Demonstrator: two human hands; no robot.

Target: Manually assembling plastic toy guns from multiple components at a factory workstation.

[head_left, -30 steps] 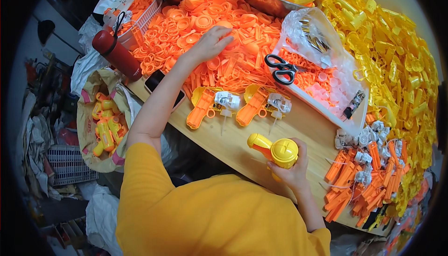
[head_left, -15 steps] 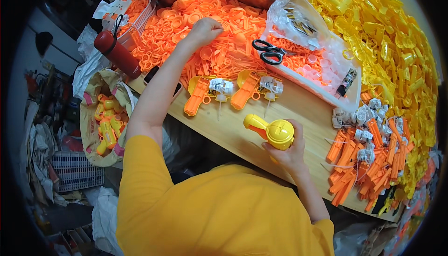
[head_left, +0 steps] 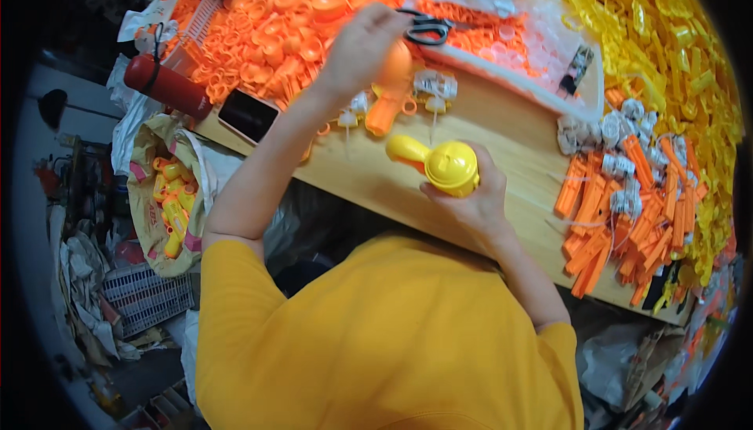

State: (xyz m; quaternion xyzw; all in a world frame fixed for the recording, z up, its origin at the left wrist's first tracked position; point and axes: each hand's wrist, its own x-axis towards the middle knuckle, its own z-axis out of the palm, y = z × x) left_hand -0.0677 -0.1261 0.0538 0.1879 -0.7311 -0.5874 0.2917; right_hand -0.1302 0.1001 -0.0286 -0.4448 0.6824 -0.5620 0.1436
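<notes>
Left hand [head_left: 362, 47] raised over the wooden table [head_left: 502, 148], fingers curled shut around a rounded orange plastic piece [head_left: 396, 63]. That piece hung just above an orange handle-shaped part [head_left: 384, 112] lying on the table, whether touching it or not could not be told. Right hand [head_left: 471, 199] closed from below around a yellow plastic dome-topped piece with a handle [head_left: 435, 162], handle pointing toward 10 o'clock, held above the near table edge.

At 12 o'clock from the left hand, a great heap of orange plastic rings and caps [head_left: 290, 22]. At 1 o'clock, black-handled scissors [head_left: 427, 29] resting on a clear plastic bag [head_left: 510, 34] of small parts. At 3 o'clock from the right hand, a stack of orange stick-shaped pieces [head_left: 620, 218] mixed with small white fittings [head_left: 620, 128]. Beyond that, along the far right, a bank of yellow plastic parts [head_left: 667, 30].

At 9 o'clock from the left hand, a dark smartphone [head_left: 248, 115] flat on the table corner, with a red cylinder [head_left: 166, 87] just beside it. Below the table at 8 o'clock, an open sack [head_left: 145, 163] holding yellow and orange pieces. Yellow shirt [head_left: 384, 336] filling the lower middle.
</notes>
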